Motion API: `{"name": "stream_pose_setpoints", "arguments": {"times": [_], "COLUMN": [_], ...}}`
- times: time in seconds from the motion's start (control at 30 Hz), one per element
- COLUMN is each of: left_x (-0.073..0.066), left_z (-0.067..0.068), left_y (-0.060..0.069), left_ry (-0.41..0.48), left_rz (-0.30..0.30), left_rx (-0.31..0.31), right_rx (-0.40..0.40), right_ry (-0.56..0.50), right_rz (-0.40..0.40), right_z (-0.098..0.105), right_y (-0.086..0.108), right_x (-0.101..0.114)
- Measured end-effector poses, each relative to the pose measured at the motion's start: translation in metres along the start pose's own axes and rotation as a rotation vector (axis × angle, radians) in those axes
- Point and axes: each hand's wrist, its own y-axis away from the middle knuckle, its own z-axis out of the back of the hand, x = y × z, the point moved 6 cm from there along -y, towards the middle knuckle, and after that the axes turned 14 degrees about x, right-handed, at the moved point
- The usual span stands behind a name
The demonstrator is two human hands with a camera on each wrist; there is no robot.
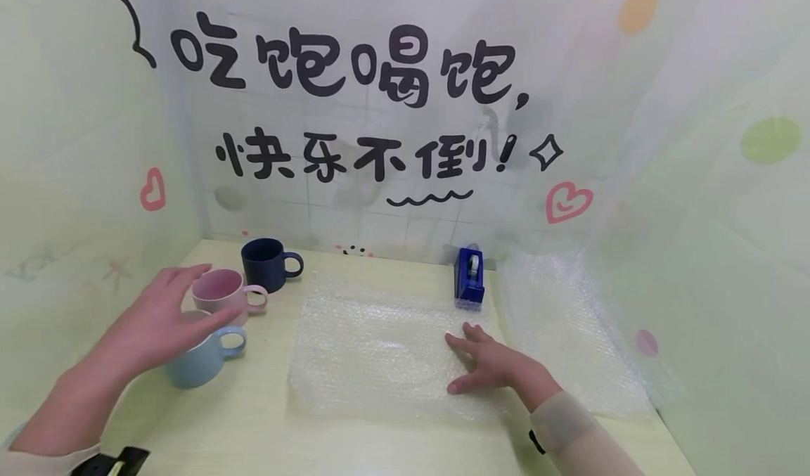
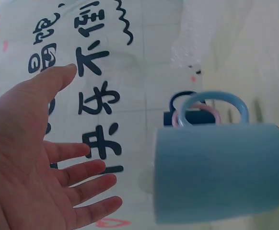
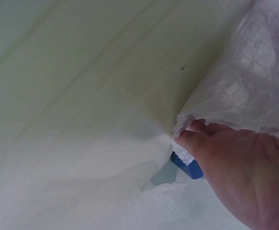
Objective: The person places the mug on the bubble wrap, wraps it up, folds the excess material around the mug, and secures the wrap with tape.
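Note:
My left hand (image 1: 161,321) hovers over the mugs at the left, its fingers stretched and thumb spread apart, holding nothing. Below it stands a light blue mug (image 1: 195,365), handle to the right, partly covered by the hand. Behind that are a pink mug (image 1: 218,285) and a dark blue mug (image 1: 262,268), both upright. In the left wrist view, a space separates the hand from the light blue mug (image 2: 221,172). My right hand (image 1: 490,363) rests on the right part of a bubble wrap sheet (image 1: 373,356), fingers spread. The right wrist view shows its fingertips at the wrap's edge (image 3: 254,86).
A blue tape dispenser (image 1: 468,279) stands behind the sheet, near the back wall. More bubble wrap (image 1: 563,335) lies along the right side of the table (image 1: 253,427). Printed wall sheets enclose the back and both sides.

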Motion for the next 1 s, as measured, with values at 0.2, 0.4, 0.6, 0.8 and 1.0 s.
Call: {"name": "stream_pose_setpoints", "arguments": {"times": [0.2,0.4,0.6,0.8,1.0], "left_x": [0.048,0.065,0.072,0.076,0.075], "left_z": [-0.014,-0.026,-0.032,-0.035,-0.039], "left_y": [0.015,0.018,0.015,0.016,0.016], "left_ry": [-0.01,0.01,0.097,0.15,0.148], "left_rz": [0.053,-0.007,0.004,0.072,0.107], "left_rx": [0.042,-0.031,-0.126,-0.166,-0.189], "right_rx": [0.009,0.013,0.014,0.013,0.016], "right_ry": [-0.001,-0.023,-0.033,-0.04,-0.053], "right_rz": [-0.02,-0.016,-0.019,-0.035,-0.043], "right_z": [0.002,0.0,-0.001,-0.001,-0.002], "right_y": [-0.003,-0.002,-0.002,-0.002,-0.002], "right_x": [-0.001,-0.002,-0.001,-0.003,-0.004]}}
